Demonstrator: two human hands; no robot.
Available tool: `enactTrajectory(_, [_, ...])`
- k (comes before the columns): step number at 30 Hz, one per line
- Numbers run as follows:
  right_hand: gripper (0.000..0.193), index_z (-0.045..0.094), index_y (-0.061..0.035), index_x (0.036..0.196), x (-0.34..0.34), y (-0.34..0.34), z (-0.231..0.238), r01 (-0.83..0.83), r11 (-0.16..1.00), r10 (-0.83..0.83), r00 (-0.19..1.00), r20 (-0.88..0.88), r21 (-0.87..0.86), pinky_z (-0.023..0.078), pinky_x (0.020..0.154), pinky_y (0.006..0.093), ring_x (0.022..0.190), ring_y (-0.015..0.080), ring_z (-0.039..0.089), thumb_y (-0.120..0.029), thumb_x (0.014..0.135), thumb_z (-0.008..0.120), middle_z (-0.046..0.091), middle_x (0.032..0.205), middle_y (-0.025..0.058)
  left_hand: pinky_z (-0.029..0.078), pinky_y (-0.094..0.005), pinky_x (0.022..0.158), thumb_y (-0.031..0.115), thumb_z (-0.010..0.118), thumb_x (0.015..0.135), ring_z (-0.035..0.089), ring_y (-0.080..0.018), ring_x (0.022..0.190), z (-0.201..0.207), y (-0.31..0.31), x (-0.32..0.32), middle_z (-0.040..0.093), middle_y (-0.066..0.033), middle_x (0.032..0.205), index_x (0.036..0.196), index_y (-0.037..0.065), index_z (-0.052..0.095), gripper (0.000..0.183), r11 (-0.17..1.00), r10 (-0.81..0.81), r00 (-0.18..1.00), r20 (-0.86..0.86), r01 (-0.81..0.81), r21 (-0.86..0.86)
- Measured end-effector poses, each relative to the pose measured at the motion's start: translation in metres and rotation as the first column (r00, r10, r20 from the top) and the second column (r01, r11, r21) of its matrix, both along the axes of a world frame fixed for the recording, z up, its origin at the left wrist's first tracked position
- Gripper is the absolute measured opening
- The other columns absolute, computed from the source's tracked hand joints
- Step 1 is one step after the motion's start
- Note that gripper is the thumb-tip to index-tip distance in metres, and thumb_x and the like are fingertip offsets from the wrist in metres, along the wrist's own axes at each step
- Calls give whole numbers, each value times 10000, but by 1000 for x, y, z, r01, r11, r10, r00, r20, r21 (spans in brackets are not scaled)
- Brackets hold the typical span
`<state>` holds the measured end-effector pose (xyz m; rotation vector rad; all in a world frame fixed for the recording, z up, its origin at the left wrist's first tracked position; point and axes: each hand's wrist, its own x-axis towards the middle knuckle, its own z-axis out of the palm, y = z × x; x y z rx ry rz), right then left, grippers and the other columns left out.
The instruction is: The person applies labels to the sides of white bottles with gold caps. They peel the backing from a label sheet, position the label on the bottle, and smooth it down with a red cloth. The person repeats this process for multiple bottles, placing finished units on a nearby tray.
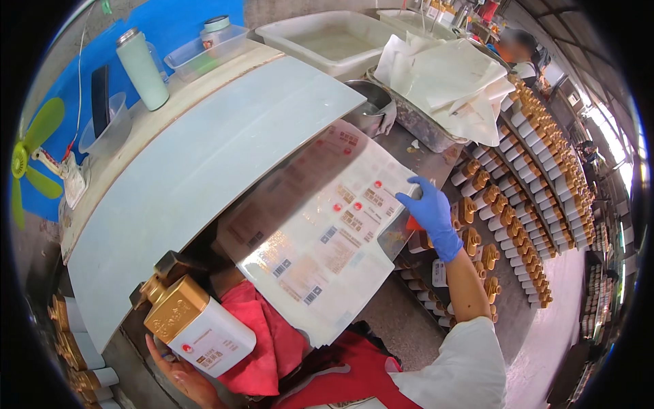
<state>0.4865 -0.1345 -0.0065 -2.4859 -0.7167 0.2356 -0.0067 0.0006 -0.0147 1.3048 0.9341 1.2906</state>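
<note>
A white flask-shaped bottle [218, 334] with a gold embossed shoulder lies tilted at the lower left. Its gold neck meets a dark block-like fixture [174, 266]. My bare left hand [187, 378] cups the bottle from below and its outer side, partly hidden by it. A red cloth [262, 334] lies against the bottle's right side. In the middle are translucent sheets [340, 252] printed with gold, red and black label designs. My right hand [436, 218], in a blue glove, reaches their far right edge, thumb and forefinger apart at the rim.
A pale board [211, 157] slopes above the sheets. Behind it stand a green flask [143, 68], plastic tubs and a white basin [327, 41]. White papers [443, 82] cover a tray beside a metal pot [368, 105]. Rows of gold-topped bottles [524, 184] fill the right; a fan [30, 160] is left.
</note>
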Motion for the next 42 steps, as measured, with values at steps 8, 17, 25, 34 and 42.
enactTrajectory(8, [854, 477, -120, 1293, 21, 20, 2, -166, 973, 174, 984, 34, -157, 435, 908, 391, 1072, 335, 546, -512, 592, 767, 534, 1165, 200, 428, -339, 930, 616, 437, 868, 504, -247, 1155, 11, 5, 18, 409, -177, 1339, 1442, 15, 111, 893, 998, 68, 994, -85, -67, 19])
enactTrajectory(17, [806, 493, -128, 1278, -5, 21, 3, -233, 959, 237, 972, 5, -160, 445, 891, 389, 1038, 317, 561, -497, 614, 762, 555, 1119, 184, 355, -356, 1018, 612, 484, 847, 415, -230, 1243, 6, 4, 19, 345, -129, 1393, 1423, 14, 185, 883, 998, 61, 994, -88, -60, 20])
enactTrajectory(25, [437, 598, -191, 1174, -18, 53, 9, -369, 929, 369, 929, -14, -33, 485, 785, 355, 872, 261, 615, -376, 783, 662, 612, 968, 92, 354, -378, 1008, 656, 461, 833, 421, -258, 1228, 2, 5, 13, 353, -152, 1368, 1420, -10, 178, 932, 994, 109, 989, -97, -108, 9])
enactTrajectory(34, [218, 688, -182, 1019, -56, 82, 3, -557, 826, 563, 821, 96, -86, 499, 670, 325, 712, 248, 617, -226, 810, 641, 637, 858, 84, 322, -351, 1008, 630, 506, 826, 414, -225, 1198, -3, 5, 2, 400, -155, 1308, 1389, -57, 224, 932, 995, 100, 994, -36, -100, -9])
enactTrajectory(42, [180, 706, -172, 956, -50, 104, -9, -563, 825, 565, 818, 103, -56, 500, 647, 327, 688, 235, 625, -227, 798, 639, 640, 812, 86, 319, -380, 1021, 599, 514, 837, 401, -254, 1233, -13, 6, -2, 382, -176, 1338, 1384, -69, 226, 911, 992, 121, 992, -25, -122, -40])
